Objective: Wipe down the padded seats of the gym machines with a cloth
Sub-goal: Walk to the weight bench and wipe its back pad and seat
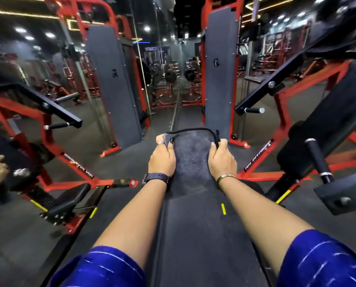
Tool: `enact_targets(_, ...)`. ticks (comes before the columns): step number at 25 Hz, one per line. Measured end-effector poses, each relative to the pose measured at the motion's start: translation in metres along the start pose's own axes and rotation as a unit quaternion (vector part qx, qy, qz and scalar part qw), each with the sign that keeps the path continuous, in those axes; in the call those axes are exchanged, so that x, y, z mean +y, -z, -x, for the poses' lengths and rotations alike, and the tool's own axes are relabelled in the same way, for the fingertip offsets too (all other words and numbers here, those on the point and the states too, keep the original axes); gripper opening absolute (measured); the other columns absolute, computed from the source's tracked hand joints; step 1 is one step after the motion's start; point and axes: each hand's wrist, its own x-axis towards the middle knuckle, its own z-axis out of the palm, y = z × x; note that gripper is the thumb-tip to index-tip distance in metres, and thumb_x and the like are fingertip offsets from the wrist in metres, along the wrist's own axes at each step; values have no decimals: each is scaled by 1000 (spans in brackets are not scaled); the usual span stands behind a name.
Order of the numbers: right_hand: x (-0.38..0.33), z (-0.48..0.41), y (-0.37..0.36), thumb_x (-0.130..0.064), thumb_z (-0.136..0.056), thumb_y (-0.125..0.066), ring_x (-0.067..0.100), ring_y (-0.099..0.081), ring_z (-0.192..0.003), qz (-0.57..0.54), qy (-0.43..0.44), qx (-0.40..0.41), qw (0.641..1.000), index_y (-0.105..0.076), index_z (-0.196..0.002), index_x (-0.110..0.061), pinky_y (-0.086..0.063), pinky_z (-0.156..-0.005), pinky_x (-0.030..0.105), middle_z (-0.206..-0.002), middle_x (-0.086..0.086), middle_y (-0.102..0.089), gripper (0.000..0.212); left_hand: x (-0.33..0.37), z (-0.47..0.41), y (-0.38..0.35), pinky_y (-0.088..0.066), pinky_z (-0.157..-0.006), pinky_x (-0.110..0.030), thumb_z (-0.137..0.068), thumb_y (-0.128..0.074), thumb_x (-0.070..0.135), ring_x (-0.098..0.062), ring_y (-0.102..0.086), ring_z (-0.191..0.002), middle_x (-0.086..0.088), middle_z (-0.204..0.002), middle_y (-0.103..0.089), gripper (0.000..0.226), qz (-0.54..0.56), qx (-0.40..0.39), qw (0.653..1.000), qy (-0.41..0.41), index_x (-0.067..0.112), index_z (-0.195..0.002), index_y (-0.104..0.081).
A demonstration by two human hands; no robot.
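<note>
Both hands grip a dark grey cloth [191, 158] by its side edges. The left hand [162, 155] curls its fingers over the left edge, and the right hand [221, 160] pinches the right edge near the top corner. The cloth is stretched between them over the far end of a long grey pad [193, 241]. It seems to lie on the pad, though contact is hard to judge. A black seat [71, 198] sits lower left, and red machines [280, 112] stand on both sides.

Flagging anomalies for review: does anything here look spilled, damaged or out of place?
Nothing stands out. The left hand and right hand grip the grey cloth by its side edges; the red-framed machines stand upright, and no spill shows.
</note>
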Motion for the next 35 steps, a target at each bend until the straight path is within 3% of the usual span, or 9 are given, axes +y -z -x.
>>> enact_targets(4,27,-62,-22,-33,-99,-34,45,-58,-97,30,-23,15,999,-41,-112,-6,-40,-71,44,-114,21,-61,31,1,-57,-58,-36,-67,-38,-98,-34,30,-46,-57,-91,-23,-99,-63,25,23,-24,999,-2,16,-118,-36)
enact_targets(10,64,-141,-39,-33,-99,-34,44,-59,-96,62,-55,60,995,-41,-116,-5,-42,-73,46,-112,22,-61,33,17,-132,-130,-43,-71,-43,-99,-34,29,-46,-57,-91,-24,-99,-63,27,45,-66,996,-36,13,-120,-37)
enact_targets(15,98,-191,-63,-34,-99,-33,45,-60,-93,91,-104,75,988,-40,-115,-6,-43,-72,44,-108,22,-62,33,11,-185,-193,-40,-68,-40,-99,-33,30,-45,-58,-90,-23,-99,-64,27,61,-116,990,-60,13,-120,-36)
enact_targets(20,125,-269,-109,-34,-99,-33,45,-59,-95,96,-139,103,980,-39,-113,-7,-43,-75,45,-110,20,-62,31,0,-277,-266,-37,-66,-38,-100,-31,35,-45,-58,-91,-21,-99,-63,29,78,-172,977,-98,12,-116,-35)
enact_targets(26,143,-366,-156,-34,-99,-33,44,-59,-92,116,-175,158,965,-39,-108,-8,-39,-68,42,-104,18,-63,28,0,-391,-344,-38,-68,-40,-99,-31,34,-46,-57,-92,-23,-100,-62,30,101,-200,964,-143,11,-118,-35)
enact_targets(35,223,-460,-164,-37,-98,-32,45,-60,-92,173,-232,222,931,-39,-110,-8,-44,-71,46,-107,19,-62,31,41,-455,-453,-35,-66,-36,-100,-31,30,-42,-58,-91,-19,-99,-63,30,136,-274,932,-192,13,-125,-33)
